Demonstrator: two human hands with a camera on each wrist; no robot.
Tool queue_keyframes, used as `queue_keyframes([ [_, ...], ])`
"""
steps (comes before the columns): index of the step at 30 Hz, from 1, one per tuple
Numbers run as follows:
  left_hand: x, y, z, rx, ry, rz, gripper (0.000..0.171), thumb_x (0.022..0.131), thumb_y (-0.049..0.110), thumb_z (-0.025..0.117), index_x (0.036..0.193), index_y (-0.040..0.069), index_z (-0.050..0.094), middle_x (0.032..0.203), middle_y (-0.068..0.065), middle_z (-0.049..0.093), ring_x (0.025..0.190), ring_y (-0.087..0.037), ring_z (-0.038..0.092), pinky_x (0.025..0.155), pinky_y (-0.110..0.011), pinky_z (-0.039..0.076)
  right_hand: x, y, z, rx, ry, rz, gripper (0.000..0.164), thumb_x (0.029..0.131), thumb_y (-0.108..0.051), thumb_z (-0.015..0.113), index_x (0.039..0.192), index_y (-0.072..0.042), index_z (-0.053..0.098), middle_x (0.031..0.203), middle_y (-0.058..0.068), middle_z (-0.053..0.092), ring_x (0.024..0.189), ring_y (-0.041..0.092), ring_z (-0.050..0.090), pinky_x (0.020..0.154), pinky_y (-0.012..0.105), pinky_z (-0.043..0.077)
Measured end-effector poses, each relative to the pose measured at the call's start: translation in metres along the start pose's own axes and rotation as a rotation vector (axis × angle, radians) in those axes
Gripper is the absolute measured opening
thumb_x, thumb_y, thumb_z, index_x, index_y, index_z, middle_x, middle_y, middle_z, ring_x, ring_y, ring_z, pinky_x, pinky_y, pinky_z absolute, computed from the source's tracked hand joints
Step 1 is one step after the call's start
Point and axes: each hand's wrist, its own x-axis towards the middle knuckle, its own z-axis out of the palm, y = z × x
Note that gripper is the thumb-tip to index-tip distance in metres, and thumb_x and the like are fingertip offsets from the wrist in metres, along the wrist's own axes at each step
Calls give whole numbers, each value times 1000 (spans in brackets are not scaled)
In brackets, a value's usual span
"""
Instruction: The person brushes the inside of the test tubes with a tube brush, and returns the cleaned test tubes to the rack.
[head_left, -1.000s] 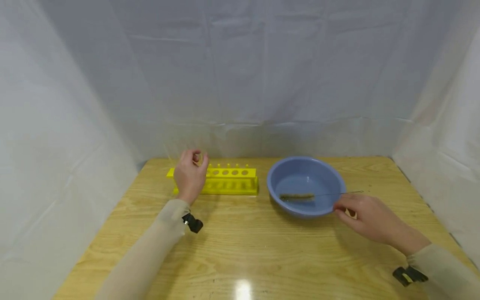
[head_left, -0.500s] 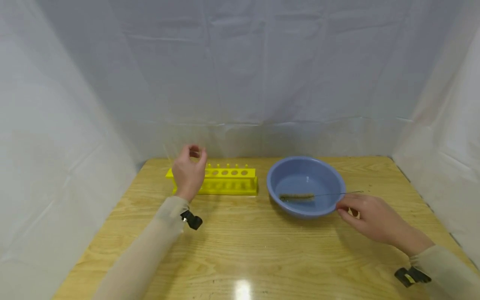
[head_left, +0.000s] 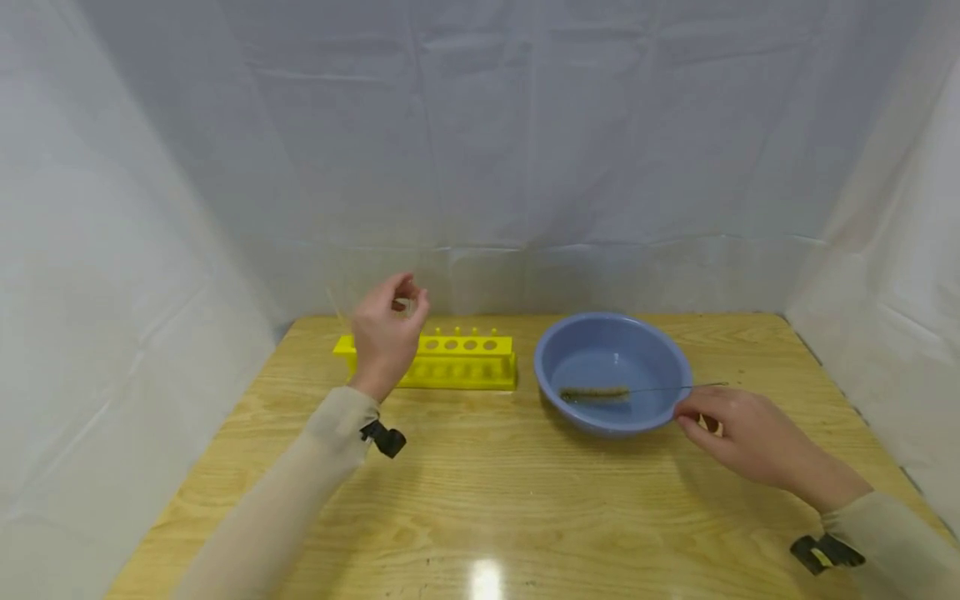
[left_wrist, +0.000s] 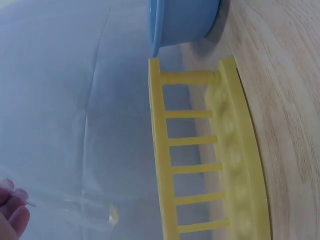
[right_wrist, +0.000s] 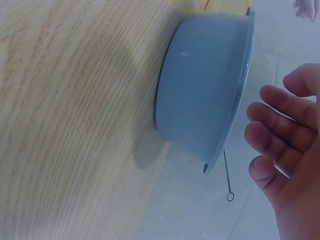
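Note:
My left hand [head_left: 386, 337] is raised over the left part of a yellow test tube rack [head_left: 457, 371]. Its fingertips pinch a clear test tube [left_wrist: 95, 212], whose far end points toward the rack in the left wrist view. Against the pale backdrop the tube is hard to see. At the right side of a blue basin [head_left: 551, 358], my right hand [head_left: 750, 433] hangs with loosely curled fingers close to the rim, holding nothing. A test tube brush [head_left: 596, 393] lies in the basin, and its twisted wire handle [right_wrist: 227, 175] sticks out over the rim.
The wooden table [head_left: 480, 492] carries the rack and the basin side by side near its back edge. Pale plastic sheeting [head_left: 480, 167] rises behind the table and along both sides. Faint clear glass shows at the rack's left end.
My left hand has risen and shifted slightly right above the rack. My right hand has drifted a little to the right beside the basin. Rack, basin and brush stay put.

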Motion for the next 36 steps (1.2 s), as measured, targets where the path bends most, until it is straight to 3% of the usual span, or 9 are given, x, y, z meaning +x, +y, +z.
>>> queue_keyframes([
  [4, -2, 10, 0, -32, -62, 65, 27, 92, 12, 67, 117, 0, 69, 95, -12, 69, 85, -24, 67, 77, -36, 58, 0, 1, 0, 6, 1, -7, 19, 86, -7, 74, 96, -23, 74, 88, -18, 65, 69, -8, 47, 56, 17, 42],
  [9, -7, 21, 5, -100, -152, 90, 26, 91, 7, 65, 117, 4, 65, 98, -9, 60, 86, -19, 64, 80, -34, 56, 0, 1, -1, 7, -1, -8, 18, 87, -8, 74, 96, -23, 74, 86, -20, 63, 68, -7, 47, 56, 17, 42],
  [15, -13, 32, 11, -117, -264, 147, 21, 96, 7, 55, 116, 4, 58, 98, -9, 58, 85, -21, 59, 79, -37, 54, -2, 1, -3, 2, 5, 3, 19, 86, -7, 74, 96, -24, 74, 85, -20, 62, 68, -7, 47, 56, 17, 41],
  [21, -21, 40, 18, -8, -366, 239, 25, 98, 9, 48, 119, 1, 59, 97, -11, 61, 79, -21, 57, 72, -37, 52, -3, 1, -4, -1, 8, 16, 18, 87, -7, 74, 97, -23, 75, 84, -21, 62, 67, -8, 46, 56, 18, 42],
  [27, -27, 46, 23, 124, -421, 362, 19, 98, 20, 54, 105, 4, 63, 90, -9, 66, 71, -18, 59, 63, -33, 51, -4, 1, -5, -14, -4, 23, 19, 88, -9, 73, 97, -25, 73, 83, -23, 60, 67, -9, 45, 55, 18, 41],
  [31, -32, 49, 25, 181, -449, 390, 15, 94, 23, 57, 95, 8, 61, 82, -3, 63, 64, -16, 54, 56, -32, 47, -1, 2, -5, -16, -17, 18, 20, 89, -10, 73, 97, -28, 72, 81, -24, 58, 67, -9, 45, 56, 18, 41],
  [36, -40, 52, 29, 254, -464, 403, 14, 92, 25, 61, 86, 14, 57, 73, 3, 60, 55, -11, 50, 45, -26, 40, 2, 4, -6, -16, 26, -15, 15, 89, -9, 73, 97, -22, 74, 78, -22, 58, 66, -8, 45, 54, 17, 40],
])
